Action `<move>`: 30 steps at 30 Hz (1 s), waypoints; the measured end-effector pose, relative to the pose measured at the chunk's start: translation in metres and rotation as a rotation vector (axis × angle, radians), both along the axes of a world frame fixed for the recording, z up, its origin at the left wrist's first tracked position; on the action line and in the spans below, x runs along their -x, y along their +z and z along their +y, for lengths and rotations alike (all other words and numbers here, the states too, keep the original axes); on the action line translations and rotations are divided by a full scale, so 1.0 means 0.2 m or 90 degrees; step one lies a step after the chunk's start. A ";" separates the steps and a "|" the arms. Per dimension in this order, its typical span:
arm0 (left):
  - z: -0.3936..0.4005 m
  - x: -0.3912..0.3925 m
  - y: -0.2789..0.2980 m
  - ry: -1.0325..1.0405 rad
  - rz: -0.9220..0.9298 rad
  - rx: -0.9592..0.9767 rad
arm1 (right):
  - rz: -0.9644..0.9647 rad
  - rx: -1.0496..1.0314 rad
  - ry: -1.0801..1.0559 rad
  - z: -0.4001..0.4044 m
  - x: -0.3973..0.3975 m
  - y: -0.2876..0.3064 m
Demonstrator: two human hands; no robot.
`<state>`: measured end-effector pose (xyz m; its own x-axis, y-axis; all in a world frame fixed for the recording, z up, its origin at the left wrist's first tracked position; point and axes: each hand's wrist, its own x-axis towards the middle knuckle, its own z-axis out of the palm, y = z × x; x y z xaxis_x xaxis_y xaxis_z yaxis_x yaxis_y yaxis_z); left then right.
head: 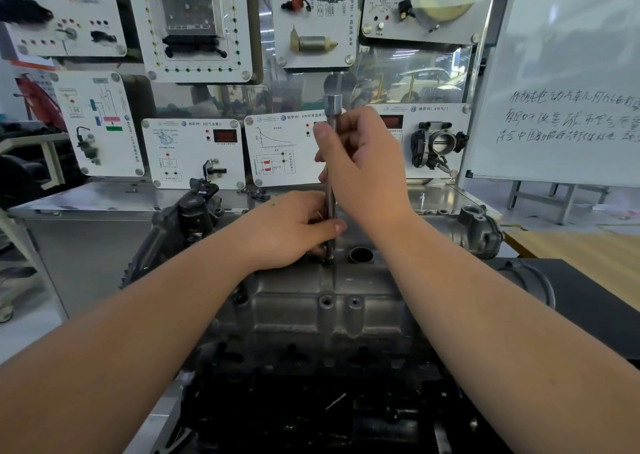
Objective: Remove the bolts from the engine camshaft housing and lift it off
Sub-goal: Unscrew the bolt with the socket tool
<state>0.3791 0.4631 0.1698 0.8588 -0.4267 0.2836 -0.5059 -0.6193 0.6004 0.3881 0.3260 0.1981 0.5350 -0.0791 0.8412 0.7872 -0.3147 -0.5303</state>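
Two hands work one long socket extension bar, standing upright on the far top edge of the grey camshaft housing. Her or his right hand is wrapped round the bar's upper part; the left hand pinches it low down, just beside a round open bore. Behind the engine, training panels line the wall, a whiteboard to the right.

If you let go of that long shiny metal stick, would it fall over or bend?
The long tool looks like solid steel, so it probably won't bend. It stands upright on the camshaft housing with both hands gripping it; let go, it might tip unless its tip sits snugly. It's round and smooth, so lying down it would likely roll.
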 end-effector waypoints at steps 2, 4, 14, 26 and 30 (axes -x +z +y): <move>0.00 0.00 0.00 -0.007 0.006 0.003 | 0.011 -0.004 0.006 0.00 -0.01 0.00; 0.00 0.00 0.00 -0.007 0.015 0.013 | 0.024 -0.003 0.021 -0.01 -0.01 0.00; 0.00 0.01 0.01 0.012 -0.009 0.004 | 0.007 -0.034 0.039 0.00 0.00 0.00; 0.00 0.00 0.01 0.020 -0.001 0.012 | 0.032 0.011 0.062 0.00 0.01 0.00; 0.00 0.01 0.01 0.016 -0.007 0.008 | 0.030 0.010 0.043 0.00 0.00 -0.01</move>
